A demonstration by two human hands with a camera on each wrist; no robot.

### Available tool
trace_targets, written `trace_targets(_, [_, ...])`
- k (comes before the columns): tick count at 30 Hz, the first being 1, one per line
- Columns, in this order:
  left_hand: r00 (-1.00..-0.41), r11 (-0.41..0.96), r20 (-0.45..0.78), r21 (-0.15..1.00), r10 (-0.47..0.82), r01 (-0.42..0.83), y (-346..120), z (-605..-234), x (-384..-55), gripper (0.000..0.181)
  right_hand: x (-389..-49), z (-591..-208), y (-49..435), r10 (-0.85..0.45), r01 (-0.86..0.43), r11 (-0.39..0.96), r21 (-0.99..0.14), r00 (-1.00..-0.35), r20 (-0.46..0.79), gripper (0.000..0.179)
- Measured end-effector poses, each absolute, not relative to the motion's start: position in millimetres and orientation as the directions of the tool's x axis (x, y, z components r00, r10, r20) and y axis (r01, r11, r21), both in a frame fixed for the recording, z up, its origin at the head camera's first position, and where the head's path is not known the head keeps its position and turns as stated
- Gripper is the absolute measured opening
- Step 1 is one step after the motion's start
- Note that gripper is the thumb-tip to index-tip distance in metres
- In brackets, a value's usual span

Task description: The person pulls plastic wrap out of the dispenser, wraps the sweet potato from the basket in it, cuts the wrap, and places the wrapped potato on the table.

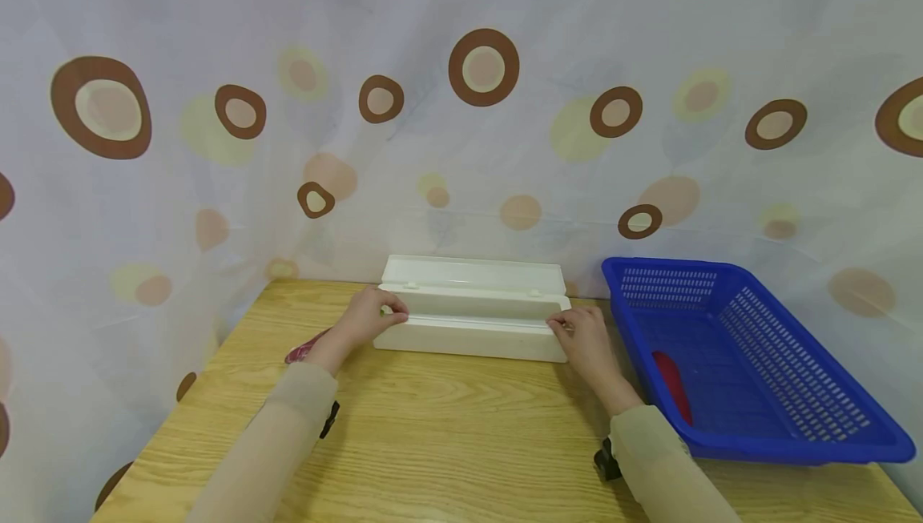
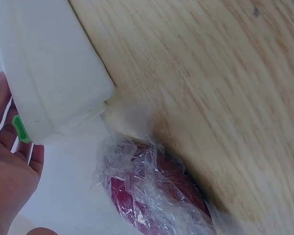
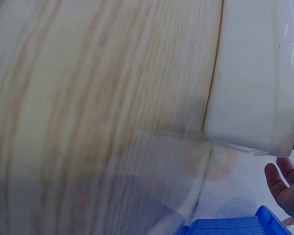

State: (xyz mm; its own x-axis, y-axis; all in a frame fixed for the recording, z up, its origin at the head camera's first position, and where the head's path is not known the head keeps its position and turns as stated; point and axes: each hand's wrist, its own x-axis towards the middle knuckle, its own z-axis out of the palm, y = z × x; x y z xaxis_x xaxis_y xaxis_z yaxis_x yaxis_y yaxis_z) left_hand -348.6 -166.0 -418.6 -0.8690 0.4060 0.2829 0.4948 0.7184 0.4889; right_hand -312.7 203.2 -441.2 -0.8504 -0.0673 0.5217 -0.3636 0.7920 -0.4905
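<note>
A long white plastic box (image 1: 469,339) lies on the wooden table with its hinged lid (image 1: 472,273) raised at the back. At its left end my left hand (image 1: 368,315) pinches the front rim between thumb and fingers, beside a small green piece (image 2: 20,128). My right hand (image 1: 584,343) pinches the rim's right end. Between the two hands runs a thin white strip (image 1: 476,323) along the rim. Left of the box, partly behind the left wrist, is a purple-red thing wrapped in clear film (image 2: 157,191); its kind is unclear.
To the right stands a blue plastic basket (image 1: 743,379) with perforated sides. A long red object (image 1: 672,387) lies inside against its left wall. Behind the table (image 1: 447,435) hangs a pale curtain (image 1: 433,146) with brown-ringed spots.
</note>
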Motion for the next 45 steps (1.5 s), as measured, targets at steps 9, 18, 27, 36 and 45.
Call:
trace_targets(9, [-0.87, 0.698, 0.274, 0.52, 0.41, 0.492, -167, -416, -351, 0.006, -314, -441, 203, -0.065, -0.364, 0.788, -0.496, -0.851, 0.522, 0.01])
trace_targets(18, [-0.872, 0.702, 0.292, 0.517, 0.393, 0.489, -164, -420, -358, 0.008, -317, -439, 203, -0.057, -0.36, 0.785, -0.504, -0.852, 0.52, 0.01])
trace_targets(27, [-0.865, 0.697, 0.302, 0.513, 0.4, 0.501, -163, -418, -357, 0.007, -321, -437, 204, -0.049, -0.347, 0.785, -0.513, -0.86, 0.507, 0.012])
trace_targets(36, [-0.869, 0.737, 0.346, 0.47, 0.353, 0.486, -161, -419, -358, 0.006, -326, -437, 204, -0.043, -0.344, 0.779, -0.524, -0.863, 0.503, 0.012])
trace_targets(45, [-0.852, 0.736, 0.413, 0.457, 0.322, 0.499, -162, -423, -359, 0.005, -330, -440, 202, -0.026, -0.333, 0.791, -0.513, -0.856, 0.516, 0.012])
